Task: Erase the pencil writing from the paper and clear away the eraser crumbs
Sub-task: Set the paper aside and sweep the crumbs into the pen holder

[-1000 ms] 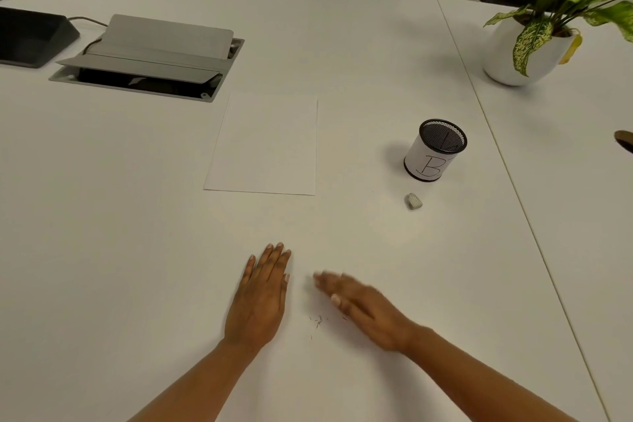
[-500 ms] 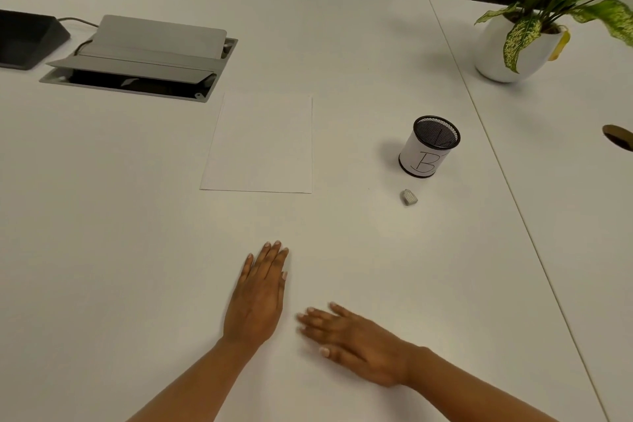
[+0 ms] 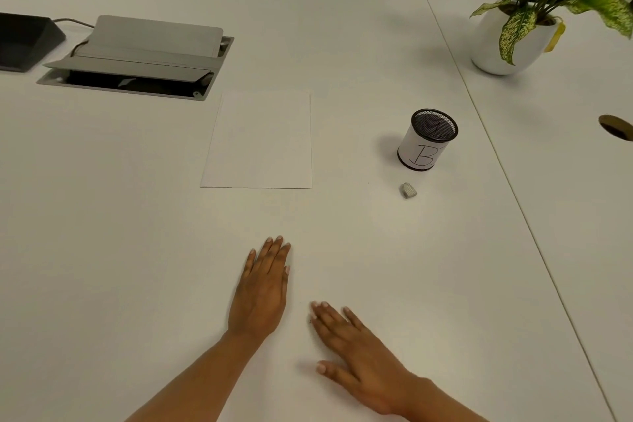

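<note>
Both hands lie flat and empty, fingers straight: left hand point(image 3: 263, 291), right hand point(image 3: 363, 353) beside it. Well ahead of my left fingertips sits the paper point(image 3: 260, 140), seemingly blank. Faint specks point(image 3: 310, 320), perhaps crumbs, lie at my right fingertips, between the hands; the right is nearer to sweep them.

Bare table point(image 3: 342, 233) runs from the left hand point(image 3: 262, 291) and right hand point(image 3: 356, 353) up to the paper point(image 3: 260, 140). Rightward, the mesh cup point(image 3: 426, 144) and the eraser point(image 3: 407, 190) near it obstruct; the raised cable hatch point(image 3: 137, 58) blocks the far left.
</note>
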Tool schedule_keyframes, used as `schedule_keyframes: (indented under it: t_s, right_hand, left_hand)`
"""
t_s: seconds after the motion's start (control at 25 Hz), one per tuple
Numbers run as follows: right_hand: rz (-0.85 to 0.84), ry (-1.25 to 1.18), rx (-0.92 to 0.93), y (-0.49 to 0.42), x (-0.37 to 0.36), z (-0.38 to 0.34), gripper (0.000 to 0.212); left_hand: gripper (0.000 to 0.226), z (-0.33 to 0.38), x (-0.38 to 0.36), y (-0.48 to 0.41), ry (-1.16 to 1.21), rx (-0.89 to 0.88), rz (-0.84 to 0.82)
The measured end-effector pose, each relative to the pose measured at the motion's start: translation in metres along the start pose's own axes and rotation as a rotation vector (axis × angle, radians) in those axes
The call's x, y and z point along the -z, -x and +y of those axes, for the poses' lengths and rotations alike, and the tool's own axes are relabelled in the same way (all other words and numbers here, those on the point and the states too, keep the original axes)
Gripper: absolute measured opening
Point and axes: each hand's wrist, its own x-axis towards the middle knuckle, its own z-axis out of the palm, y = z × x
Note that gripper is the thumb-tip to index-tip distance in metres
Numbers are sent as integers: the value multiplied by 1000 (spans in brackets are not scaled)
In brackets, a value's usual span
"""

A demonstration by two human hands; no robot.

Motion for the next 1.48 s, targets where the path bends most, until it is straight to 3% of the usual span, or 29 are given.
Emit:
schedule_keyframes:
  t_s: [0.12, 0.24, 0.32, 0.44, 0.52, 0.64, 0.76, 0.88, 1.04, 1.2, 1.28, 1.36, 1.48]
  right_hand:
    - [134, -213, -99, -5, 27, 13, 54]
    - [208, 53, -240, -14, 41, 29, 59]
    - [125, 216, -207, -13, 30, 26, 65]
    - [28, 232, -31, -1, 3, 6, 71]
    - [-36, 154, 35, 7, -6, -3, 66]
    - [-143, -181, 27, 10, 8, -8, 54]
    - [-51, -395, -69, -5, 35, -1, 44]
    - [34, -223, -104, -34, 49, 5, 47]
    - [-37, 148, 65, -41, 24, 1, 51]
    - [-172, 137, 216, -5, 3, 1, 49]
    - [-189, -83, 145, 9, 6, 1, 45]
    - [-65, -319, -8, 14, 16, 2, 42]
    - [147, -178, -165, 8, 24, 9, 46]
  left_hand:
    - [69, 0, 0, 0, 9, 2, 8]
    - [71, -1, 0, 1, 19, -1, 10]
    - [72, -1, -1, 1, 21, -3, 10]
    - [73, -1, -2, 1, 33, -3, 18]
    - [74, -3, -3, 3, 65, -3, 27]
    - [74, -4, -1, 11, 92, 0, 12]
    - [70, -2, 4, 23, 75, 19, 0]
    - [67, -3, 7, 34, 42, 42, -2]
    - [67, -8, 9, 49, 26, 61, 5]
    - [69, -12, 9, 57, 28, 63, 8]
    - [69, -12, 9, 60, 23, 58, 5]
    - [70, -13, 9, 63, 25, 55, 1]
    - [69, -13, 10, 68, 33, 59, -7]
